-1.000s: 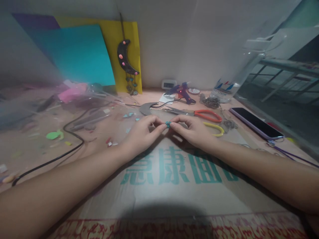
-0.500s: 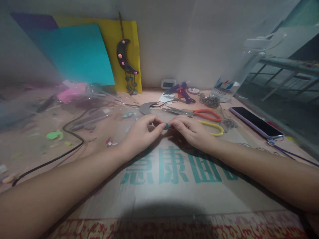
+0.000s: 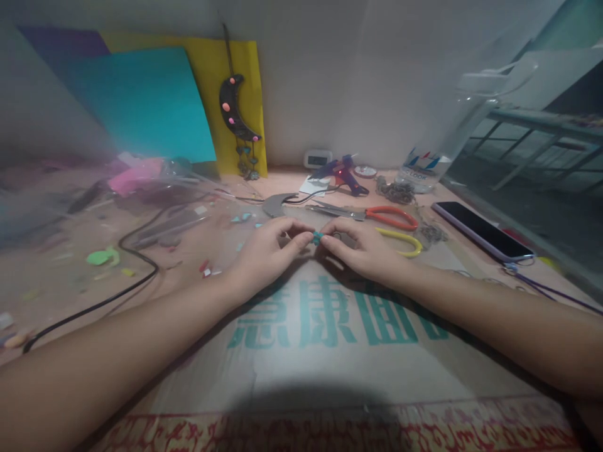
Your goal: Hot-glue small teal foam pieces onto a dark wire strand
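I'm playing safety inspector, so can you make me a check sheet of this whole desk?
Surface: pink table, with a sheet bearing green characters
Job's things: small teal piece, details too small to tell
Clutter: phone on the right, glue gun at the back, green scrap on the left
Hands: left hand and right hand both pinch the piece
Cables: black cord curving on the left
Surroundings: wall behind

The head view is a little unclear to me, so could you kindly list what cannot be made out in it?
In the head view:
Small teal piece: exact shape; too small, partly covered by the left hand and right hand.
Yellow handle: one end, hidden behind the right hand.
White device: display, too small.
Pink item: outline, blurred.
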Available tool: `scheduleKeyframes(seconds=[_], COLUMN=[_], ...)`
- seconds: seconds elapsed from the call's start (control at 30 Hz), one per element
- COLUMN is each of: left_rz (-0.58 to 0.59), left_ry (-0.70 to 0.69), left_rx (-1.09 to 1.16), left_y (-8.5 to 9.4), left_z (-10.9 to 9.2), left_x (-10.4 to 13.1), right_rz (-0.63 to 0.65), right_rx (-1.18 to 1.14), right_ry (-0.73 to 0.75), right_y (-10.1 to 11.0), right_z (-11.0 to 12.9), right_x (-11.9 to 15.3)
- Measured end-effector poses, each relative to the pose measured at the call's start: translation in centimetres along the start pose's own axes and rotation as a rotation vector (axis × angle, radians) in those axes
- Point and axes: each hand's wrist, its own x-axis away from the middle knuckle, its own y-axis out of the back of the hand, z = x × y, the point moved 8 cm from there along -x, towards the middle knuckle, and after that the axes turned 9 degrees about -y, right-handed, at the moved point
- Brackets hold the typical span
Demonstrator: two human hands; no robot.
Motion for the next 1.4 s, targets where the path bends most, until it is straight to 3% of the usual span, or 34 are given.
scheduleKeyframes(seconds=[0.4, 0.6, 0.83, 1.13, 1.4], left_rz=[0.061, -0.016, -0.061, 0.003, 0.020], left_ry=[0.016, 0.132, 0.166, 0.134, 0.123], left_rx=[-0.027, 0.023, 0.089, 0.097, 0.096], left_y=[-0.5, 0.3, 0.5, -0.2, -0.3], left_z=[-0.2, 0.7, 1.1, 0.9, 0.9], left_x=[0.1, 0.1, 0.1, 0.1, 0.2], right_rz=[-0.003, -0.295, -0.173, -0.204, -0.224], right_rx=[-0.060, -0.021, 0.064, 0.020, 0.073], right_ry=[0.007, 0.094, 0.092, 0.028, 0.204], right_y=[0.1, 2.5, 1.1, 1.3, 1.3], right_z=[-0.4, 0.1, 0.2, 0.1, 1.0], right_x=[0.0, 0.5, 0.3, 0.3, 0.7])
